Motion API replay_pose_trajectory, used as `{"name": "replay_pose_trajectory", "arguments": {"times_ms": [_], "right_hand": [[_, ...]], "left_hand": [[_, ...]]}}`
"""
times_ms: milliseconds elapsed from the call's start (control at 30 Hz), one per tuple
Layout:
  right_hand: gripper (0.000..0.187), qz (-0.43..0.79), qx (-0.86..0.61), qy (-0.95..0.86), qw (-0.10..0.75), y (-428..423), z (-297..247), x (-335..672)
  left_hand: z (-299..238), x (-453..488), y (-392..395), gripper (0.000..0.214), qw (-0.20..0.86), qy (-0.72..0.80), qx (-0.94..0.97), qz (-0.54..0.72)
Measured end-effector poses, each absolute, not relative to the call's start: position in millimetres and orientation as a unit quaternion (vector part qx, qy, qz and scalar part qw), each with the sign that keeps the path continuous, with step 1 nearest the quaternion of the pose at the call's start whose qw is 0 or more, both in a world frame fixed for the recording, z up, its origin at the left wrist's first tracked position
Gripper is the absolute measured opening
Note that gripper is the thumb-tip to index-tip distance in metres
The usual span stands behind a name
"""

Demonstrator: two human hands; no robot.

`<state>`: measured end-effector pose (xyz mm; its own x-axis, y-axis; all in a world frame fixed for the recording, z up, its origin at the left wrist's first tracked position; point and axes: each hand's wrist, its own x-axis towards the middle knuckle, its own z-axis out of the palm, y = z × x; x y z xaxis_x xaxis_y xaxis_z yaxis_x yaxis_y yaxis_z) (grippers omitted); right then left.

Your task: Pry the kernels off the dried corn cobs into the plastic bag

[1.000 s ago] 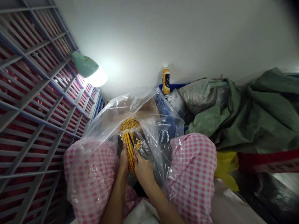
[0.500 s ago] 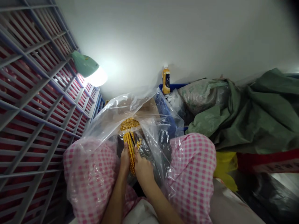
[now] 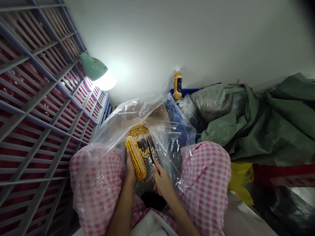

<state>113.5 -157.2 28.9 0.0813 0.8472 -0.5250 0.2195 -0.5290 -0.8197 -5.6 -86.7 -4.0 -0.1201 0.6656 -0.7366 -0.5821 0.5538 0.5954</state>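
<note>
My left hand (image 3: 130, 167) grips a yellow corn cob (image 3: 136, 158) from the left, holding it tilted over a clear plastic bag (image 3: 137, 114) spread between my knees. My right hand (image 3: 161, 178) sits just right of the cob, apart from it, closed on a thin dark tool (image 3: 150, 152) whose tip points up toward the cob. Loose kernels (image 3: 145, 152) lie beside the cob, and a pile of kernels (image 3: 138, 129) rests deeper in the bag. My knees, in pink checked cloth (image 3: 204, 183), flank the bag.
A grey rack of red-filled trays (image 3: 36, 114) fills the left side. A green lamp (image 3: 94, 67) shines on the white wall. An orange bottle (image 3: 177, 84) stands at the back on a blue crate. Green sacks (image 3: 258, 121) pile up on the right, with a yellow bag (image 3: 240, 177) below.
My right hand has pulled away from the cob to the right. The cob has tilted left and more of it now shows. The view shifted slightly.
</note>
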Motion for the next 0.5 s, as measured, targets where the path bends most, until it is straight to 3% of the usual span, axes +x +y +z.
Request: {"name": "replay_pose_trajectory", "arguments": {"times_ms": [200,367,500], "right_hand": [[0.048,0.490,-0.668,-0.508,0.236,-161.7,43.3,108.1],[0.046,0.398,-0.706,-0.556,0.183,-152.4,39.8,101.4],[0.047,0.421,-0.698,-0.541,0.208,-157.4,40.5,110.6]], "left_hand": [[2.3,-0.1,-87.2,0.040,0.671,0.555,0.014,0.491],[3.3,-1.2,-88.8,0.046,0.686,0.539,0.016,0.489],[5.3,-0.1,-88.8,0.052,0.690,0.543,0.015,0.478]]}}
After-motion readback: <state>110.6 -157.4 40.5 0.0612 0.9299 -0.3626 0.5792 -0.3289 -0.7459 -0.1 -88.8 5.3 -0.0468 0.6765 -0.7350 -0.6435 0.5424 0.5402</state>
